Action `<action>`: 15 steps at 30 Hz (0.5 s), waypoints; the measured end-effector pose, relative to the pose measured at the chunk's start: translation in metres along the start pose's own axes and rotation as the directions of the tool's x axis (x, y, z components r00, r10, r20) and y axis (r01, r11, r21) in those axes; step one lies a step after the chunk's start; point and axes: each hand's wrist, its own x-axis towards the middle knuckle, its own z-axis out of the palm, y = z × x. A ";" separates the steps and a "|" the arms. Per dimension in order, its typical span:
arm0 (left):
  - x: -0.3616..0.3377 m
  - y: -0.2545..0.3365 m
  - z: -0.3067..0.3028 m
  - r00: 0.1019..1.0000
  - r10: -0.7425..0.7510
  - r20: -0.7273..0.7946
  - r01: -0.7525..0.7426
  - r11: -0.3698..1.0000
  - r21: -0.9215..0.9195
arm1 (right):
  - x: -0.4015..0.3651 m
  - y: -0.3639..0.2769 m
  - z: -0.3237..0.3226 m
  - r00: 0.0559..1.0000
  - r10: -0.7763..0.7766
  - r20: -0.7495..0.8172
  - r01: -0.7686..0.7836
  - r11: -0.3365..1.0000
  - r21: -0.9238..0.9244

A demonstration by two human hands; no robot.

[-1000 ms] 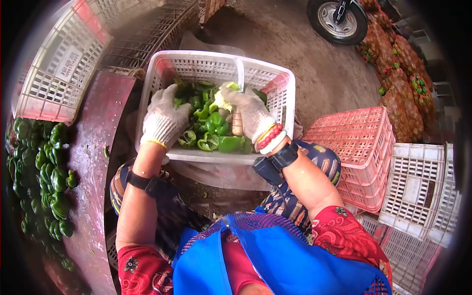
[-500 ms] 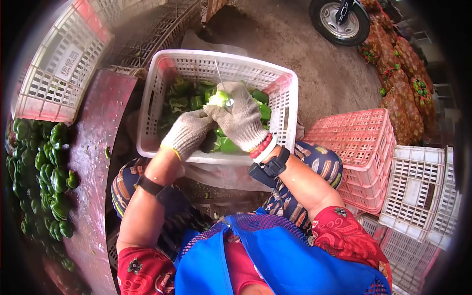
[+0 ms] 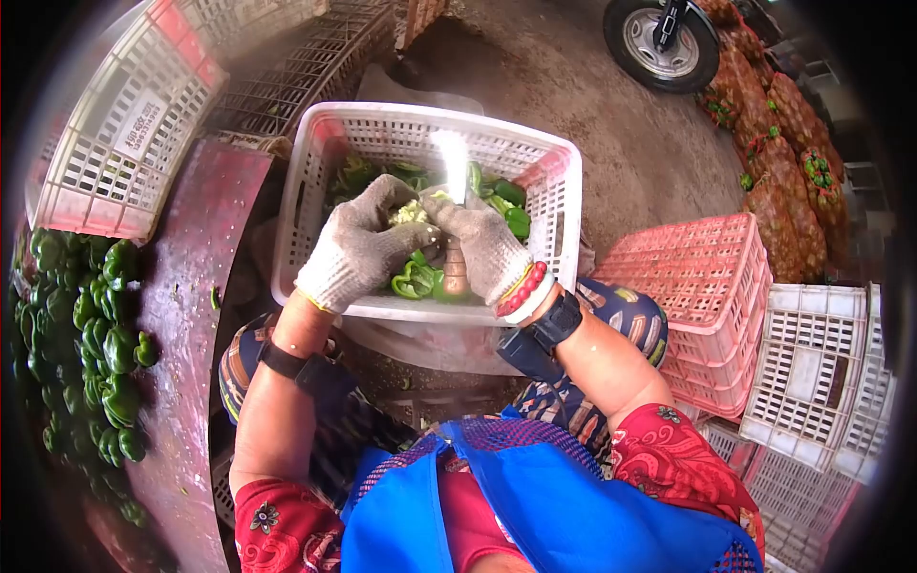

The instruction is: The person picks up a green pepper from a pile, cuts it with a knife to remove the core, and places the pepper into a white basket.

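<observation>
My left hand (image 3: 355,241), in a knitted work glove, pinches a pale, seedy pepper core (image 3: 409,212) between thumb and fingers. Wrapped in my gloved right hand (image 3: 484,246) is a knife (image 3: 456,273); its wooden handle shows below the palm, and its blade points away from me, bright with glare. Both hands are close together above a white plastic crate (image 3: 315,205). Inside the crate, below the hands, lie cut green peppers (image 3: 416,278), partly hidden by the gloves.
To the left, whole green peppers (image 3: 117,349) lie on a reddish board (image 3: 181,315). A white crate (image 3: 124,124) stands beyond them. On the right are stacked pink crates (image 3: 683,277) and white crates (image 3: 807,363). A wheel (image 3: 661,43) and filled mesh sacks (image 3: 788,181) are farther back.
My hands have moved slightly apart. The left has turned with the core in its fingers; the right has tilted, so the knife's handle now shows. The pepper piece held up before is no longer visible.
</observation>
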 end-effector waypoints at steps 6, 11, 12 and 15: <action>0.008 -0.023 0.019 0.987 -0.146 0.060 0.151 0.758 -0.635 | 0.006 0.001 0.003 0.954 -0.271 -0.129 0.216 0.918 -0.332; -0.002 -0.012 0.015 0.943 -0.333 -0.019 0.179 0.553 -0.814 | 0.004 -0.005 0.008 0.584 -0.804 0.112 0.630 0.361 -0.688; -0.003 -0.015 0.000 0.929 -0.365 -0.062 0.138 0.495 -0.858 | 0.000 -0.008 0.006 0.537 -0.833 0.133 0.613 0.277 -0.740; -0.074 0.030 -0.058 0.892 -0.370 -0.261 0.026 0.617 -0.787 | 0.010 -0.002 -0.018 0.814 -0.555 0.171 0.276 0.110 -0.955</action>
